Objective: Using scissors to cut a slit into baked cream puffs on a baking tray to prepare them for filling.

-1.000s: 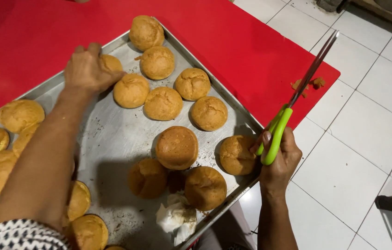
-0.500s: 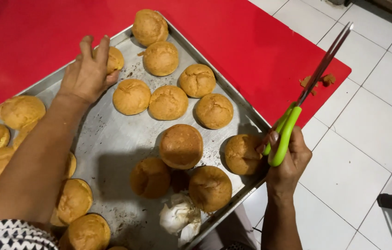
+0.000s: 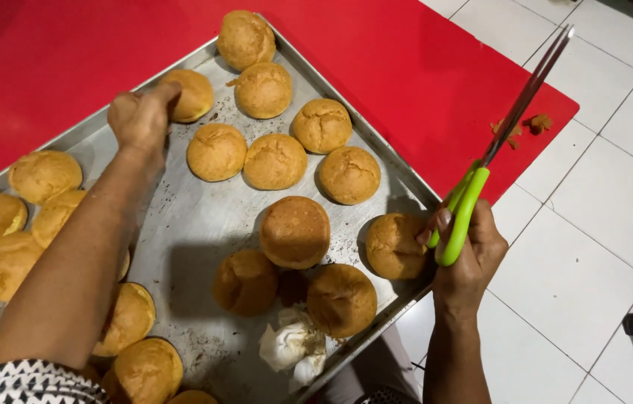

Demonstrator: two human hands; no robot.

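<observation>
Left hand (image 3: 140, 116) pinches far-edge bun (image 3: 191, 95); may crush. Right hand (image 3: 469, 251) grips scissors (image 3: 492, 150), blades could snag tray (image 3: 204, 224) rim.

L sleeve (image 3: 21, 380): blk/wht triangle print (edge only) | forearms bare | rings: prob none

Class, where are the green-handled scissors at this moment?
In the head view, the scissors are in the right hand, blades up, just off the baking tray's right edge.
</observation>
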